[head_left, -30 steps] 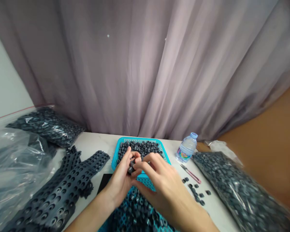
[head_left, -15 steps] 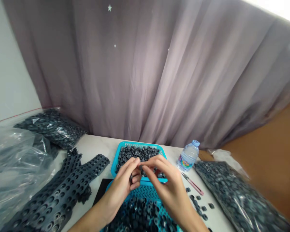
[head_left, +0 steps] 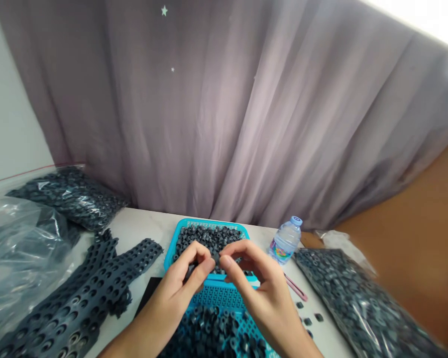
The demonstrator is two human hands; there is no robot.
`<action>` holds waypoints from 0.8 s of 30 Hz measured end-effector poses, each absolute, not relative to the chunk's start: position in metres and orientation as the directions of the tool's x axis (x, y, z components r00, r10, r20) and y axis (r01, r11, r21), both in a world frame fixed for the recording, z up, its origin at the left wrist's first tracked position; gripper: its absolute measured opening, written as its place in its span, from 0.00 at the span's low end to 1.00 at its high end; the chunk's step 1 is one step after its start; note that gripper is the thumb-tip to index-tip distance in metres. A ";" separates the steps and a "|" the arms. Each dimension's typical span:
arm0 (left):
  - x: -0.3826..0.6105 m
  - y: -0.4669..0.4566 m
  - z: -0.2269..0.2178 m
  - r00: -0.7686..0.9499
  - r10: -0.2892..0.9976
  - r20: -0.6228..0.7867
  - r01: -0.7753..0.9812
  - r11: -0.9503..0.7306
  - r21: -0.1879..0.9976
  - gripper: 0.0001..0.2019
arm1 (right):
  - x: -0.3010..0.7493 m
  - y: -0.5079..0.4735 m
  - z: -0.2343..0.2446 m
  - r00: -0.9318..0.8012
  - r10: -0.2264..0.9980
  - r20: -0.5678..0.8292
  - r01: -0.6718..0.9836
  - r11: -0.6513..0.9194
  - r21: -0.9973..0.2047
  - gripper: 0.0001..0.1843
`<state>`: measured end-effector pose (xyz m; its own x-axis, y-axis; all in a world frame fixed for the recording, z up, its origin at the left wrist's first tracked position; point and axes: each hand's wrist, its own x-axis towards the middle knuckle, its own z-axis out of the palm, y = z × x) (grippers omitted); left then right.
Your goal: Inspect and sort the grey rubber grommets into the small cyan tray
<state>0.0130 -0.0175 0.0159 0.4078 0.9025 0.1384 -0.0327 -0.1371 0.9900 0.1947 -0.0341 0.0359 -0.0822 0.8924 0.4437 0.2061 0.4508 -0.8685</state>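
Over the far blue basket, my left hand pinches thumb and forefinger together at a small black rubber piece. My right hand faces it from the other side, its thumb and forefinger closed at the same piece. Dark pieces behind make its outline hard to read. Small black ring-like rubber pieces fill the far basket. Below my hands, a nearer blue basket holds more loose black pieces.
Perforated black rubber strips lie at left, by a clear plastic bag and a filled bag. On the right are a water bottle, a pink-handled tool, scattered pieces and another filled bag.
My left fingers have shifted from a straighter grip to a bent pinch, with the thumb now in front. The whole view has slid slightly, moving things left.
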 end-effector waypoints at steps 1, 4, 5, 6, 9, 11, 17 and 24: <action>0.013 -0.018 0.014 0.404 0.904 0.140 -0.032 -0.139 0.990 0.16 | 0.196 -0.035 0.038 -0.098 0.892 0.441 0.213 0.452 -0.866 0.11; 0.012 -0.018 0.012 0.394 0.907 0.146 -0.018 -0.152 0.988 0.16 | 0.200 -0.035 0.041 -0.142 0.923 0.358 0.166 0.379 -0.910 0.12; 0.012 -0.019 0.013 0.396 0.907 0.144 -0.008 -0.153 0.988 0.17 | 0.201 -0.033 0.041 -0.168 0.935 0.312 0.130 0.335 -0.933 0.13; 0.011 -0.019 0.014 0.400 0.905 0.141 0.001 -0.154 0.988 0.17 | 0.203 -0.031 0.041 -0.199 0.942 0.269 0.090 0.291 -0.952 0.13; 0.012 -0.019 0.018 0.386 0.911 0.143 0.020 -0.163 0.986 0.18 | 0.207 -0.025 0.039 -0.277 0.937 0.211 -0.012 0.216 -0.976 0.15; 0.011 -0.018 0.020 0.358 0.923 0.142 0.024 -0.161 0.987 0.18 | 0.210 -0.022 0.040 -0.277 0.938 0.210 -0.057 0.202 -0.978 0.15; 0.011 -0.017 0.020 0.278 0.949 0.147 0.028 -0.162 0.986 0.18 | 0.216 -0.023 0.046 -0.244 0.951 0.188 -0.148 0.156 -0.977 0.16; 0.010 -0.019 0.027 0.226 0.949 0.222 0.101 -0.249 0.963 0.15 | 0.215 -0.020 0.041 -0.273 0.955 0.116 -0.348 0.015 -0.937 0.17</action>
<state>0.0098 -0.0189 0.0265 0.2257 0.9486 0.2217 0.1006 -0.2491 0.9632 0.2150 -0.0201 0.0415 -0.2727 0.9550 0.1164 -0.3481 0.0148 -0.9374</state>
